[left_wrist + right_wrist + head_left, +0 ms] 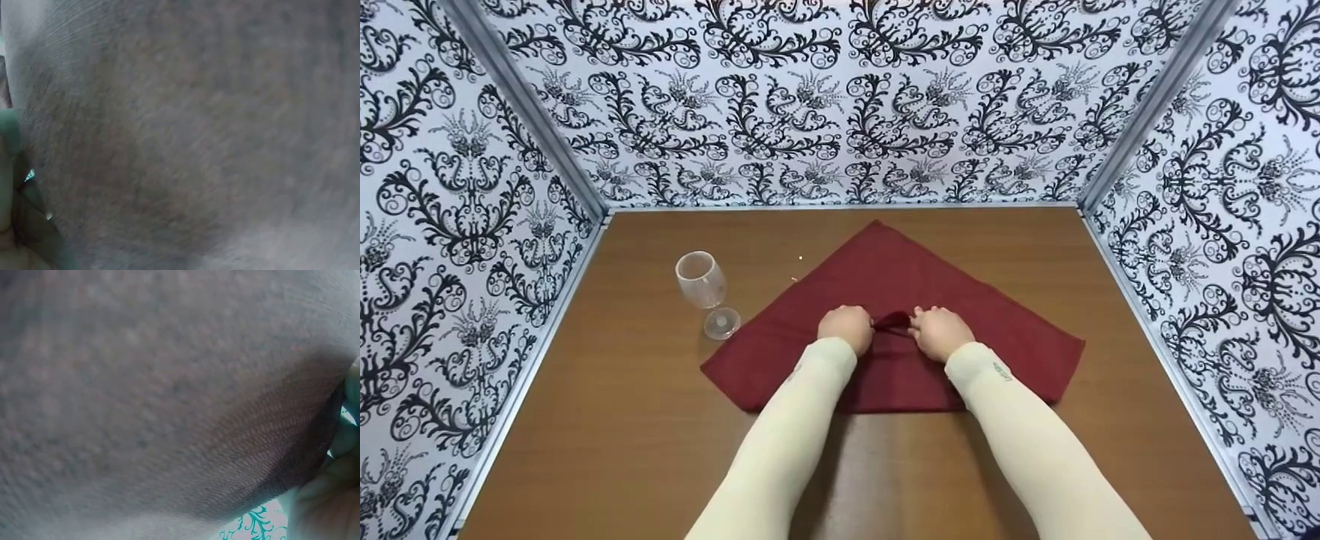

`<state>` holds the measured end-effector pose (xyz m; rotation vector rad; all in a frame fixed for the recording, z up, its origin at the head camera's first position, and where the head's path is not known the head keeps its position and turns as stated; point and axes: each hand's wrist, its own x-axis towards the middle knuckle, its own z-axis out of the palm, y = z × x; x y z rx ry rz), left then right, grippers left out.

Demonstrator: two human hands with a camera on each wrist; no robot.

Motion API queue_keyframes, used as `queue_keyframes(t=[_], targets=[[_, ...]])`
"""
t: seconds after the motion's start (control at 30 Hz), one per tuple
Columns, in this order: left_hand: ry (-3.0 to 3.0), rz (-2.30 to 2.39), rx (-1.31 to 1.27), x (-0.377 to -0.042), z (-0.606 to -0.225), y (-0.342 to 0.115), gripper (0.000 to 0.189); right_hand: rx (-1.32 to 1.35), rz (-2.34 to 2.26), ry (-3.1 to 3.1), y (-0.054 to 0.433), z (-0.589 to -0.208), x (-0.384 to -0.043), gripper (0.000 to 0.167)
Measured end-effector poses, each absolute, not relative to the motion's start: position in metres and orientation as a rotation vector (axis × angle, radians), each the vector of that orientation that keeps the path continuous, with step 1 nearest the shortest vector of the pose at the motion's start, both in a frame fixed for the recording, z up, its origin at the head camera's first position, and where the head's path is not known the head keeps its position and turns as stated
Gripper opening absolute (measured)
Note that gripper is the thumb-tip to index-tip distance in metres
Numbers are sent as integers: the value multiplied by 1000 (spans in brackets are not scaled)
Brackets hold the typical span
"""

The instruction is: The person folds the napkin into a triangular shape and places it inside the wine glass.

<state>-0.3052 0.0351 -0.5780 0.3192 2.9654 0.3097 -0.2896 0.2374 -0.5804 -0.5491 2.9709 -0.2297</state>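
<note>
A dark red cloth napkin (900, 262) lies on the table, with one corner pointing to the back and a straight fold along the front. Near its middle, the left hand (846, 328) and the right hand (943, 332) pinch the fabric a short way apart. Between them a bit of cloth is lifted into a small raised fold. Close-up cloth (197, 135) fills most of the left wrist view, with fingers at its left edge. In the right wrist view, fingers (332, 489) grip the cloth's edge at the right; the fingertips are partly hidden.
A clear stemmed wine glass (703, 283) stands to the left, its foot close to the napkin's left edge. The brown wooden table (607, 420) is bounded at the back and both sides by black-and-white patterned walls (840, 112) with grey metal edging.
</note>
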Motion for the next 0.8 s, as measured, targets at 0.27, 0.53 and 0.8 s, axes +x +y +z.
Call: queue_keyframes(t=[0.27, 0.53, 0.8], targets=[[3003, 280, 418, -319, -568, 37, 23, -448, -382, 3068, 243, -574, -300, 26], [2952, 319, 388, -316, -579, 37, 20, -465, -305, 3028, 242, -580, -299, 31], [2943, 375, 307, -315, -581, 39, 17, -434, -278, 3012, 243, -584, -298, 36]])
